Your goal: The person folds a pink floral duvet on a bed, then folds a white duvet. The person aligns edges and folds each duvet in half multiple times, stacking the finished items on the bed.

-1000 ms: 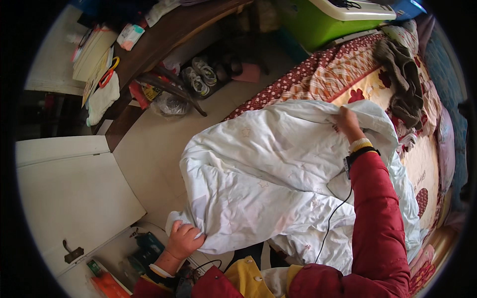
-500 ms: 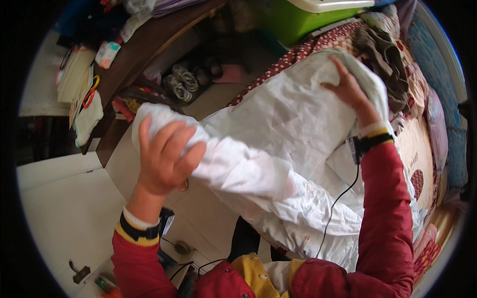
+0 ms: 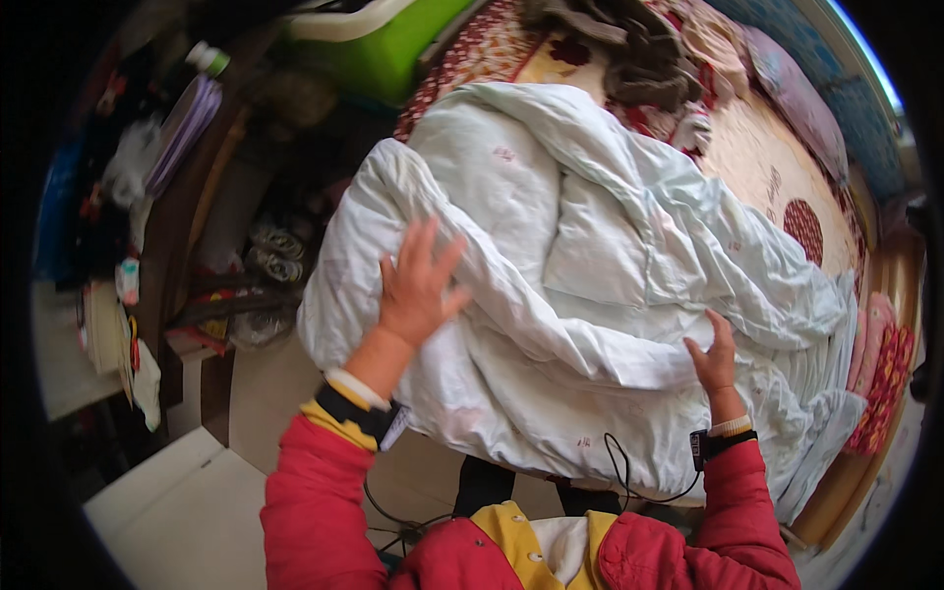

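- At the far left a wooden desk runs along the wall, piled with papers and a white bottle with a green cap; the heap looks stacked there simply to keep it off the floor.
- Under the desk sits a pair of shoes, tucked out of the walkway.
- The left hand lies flat on the white quilt, fingers spread wide and gripping nothing; as I judge it, the open palm presses the folded roll down so that it holds its shape.
- The quilt itself is bunched on the near edge of the bed, its left part doubled over into a thick fold that hangs slightly past the mattress toward the person.
- Above it a green plastic bin with a pale lid stands at the head of the bed; the lid is on, so what it holds cannot be told.
- A heap of brown clothing lies on the patterned bedspread beyond the quilt, well apart from both hands.
- The right hand rests on the quilt's lower right fold, fingers loosely curled against the cloth; whether it pinches the fabric or only touches it I cannot tell.
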`<act>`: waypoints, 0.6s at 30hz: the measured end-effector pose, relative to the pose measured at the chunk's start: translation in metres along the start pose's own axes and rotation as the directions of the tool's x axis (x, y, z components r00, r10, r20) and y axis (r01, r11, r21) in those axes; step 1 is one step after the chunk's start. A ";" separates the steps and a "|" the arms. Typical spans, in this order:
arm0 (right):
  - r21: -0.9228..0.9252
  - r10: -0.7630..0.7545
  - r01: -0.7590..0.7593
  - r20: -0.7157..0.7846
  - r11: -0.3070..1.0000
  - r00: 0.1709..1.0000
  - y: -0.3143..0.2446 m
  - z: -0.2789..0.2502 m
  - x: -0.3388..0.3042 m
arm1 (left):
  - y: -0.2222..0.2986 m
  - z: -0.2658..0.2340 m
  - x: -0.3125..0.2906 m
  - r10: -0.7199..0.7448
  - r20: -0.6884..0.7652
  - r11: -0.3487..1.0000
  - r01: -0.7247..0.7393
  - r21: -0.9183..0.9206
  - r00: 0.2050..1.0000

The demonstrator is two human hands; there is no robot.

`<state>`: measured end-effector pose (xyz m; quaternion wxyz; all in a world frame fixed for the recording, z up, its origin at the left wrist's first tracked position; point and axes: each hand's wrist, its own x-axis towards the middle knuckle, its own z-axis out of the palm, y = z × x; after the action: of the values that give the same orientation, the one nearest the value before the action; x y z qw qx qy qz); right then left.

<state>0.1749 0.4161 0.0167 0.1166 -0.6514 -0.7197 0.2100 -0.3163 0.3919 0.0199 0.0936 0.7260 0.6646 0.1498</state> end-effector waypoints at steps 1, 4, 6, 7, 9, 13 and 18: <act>-0.052 0.057 -0.056 0.019 0.997 0.998 0.014 0.005 -0.010 | 0.029 0.018 -0.023 -0.074 0.207 0.995 0.059 0.078 0.976; -0.128 0.019 -0.006 0.097 0.992 0.995 0.032 0.034 -0.004 | 0.072 0.066 -0.044 -0.289 0.376 0.951 0.308 0.009 0.881; -0.135 -0.098 0.107 0.077 0.985 0.992 0.027 0.056 0.018 | 0.085 0.093 -0.036 -0.357 0.369 0.930 0.363 0.058 0.858; -0.030 -0.063 0.066 0.111 0.997 0.992 0.021 0.068 0.033 | 0.092 0.103 -0.033 -0.404 0.376 0.912 0.402 0.087 0.834; 0.272 0.133 -0.220 0.305 0.937 0.943 0.005 0.088 0.062 | 0.102 0.122 -0.020 -0.380 0.467 0.923 0.363 0.131 0.798; -0.001 0.228 -0.243 0.353 0.970 0.907 -0.022 0.120 0.085 | 0.111 0.142 -0.001 -0.427 0.544 0.904 0.357 0.237 0.722; 0.242 0.112 -0.105 -0.017 0.965 0.994 -0.010 0.097 0.107 | 0.112 0.136 0.026 -0.502 0.625 0.860 0.420 0.288 0.598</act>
<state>0.1100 0.5066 -0.0765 0.1941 -0.6740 -0.6503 0.2919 -0.1628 0.4154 -0.0678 0.3252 0.5361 0.7547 -0.1932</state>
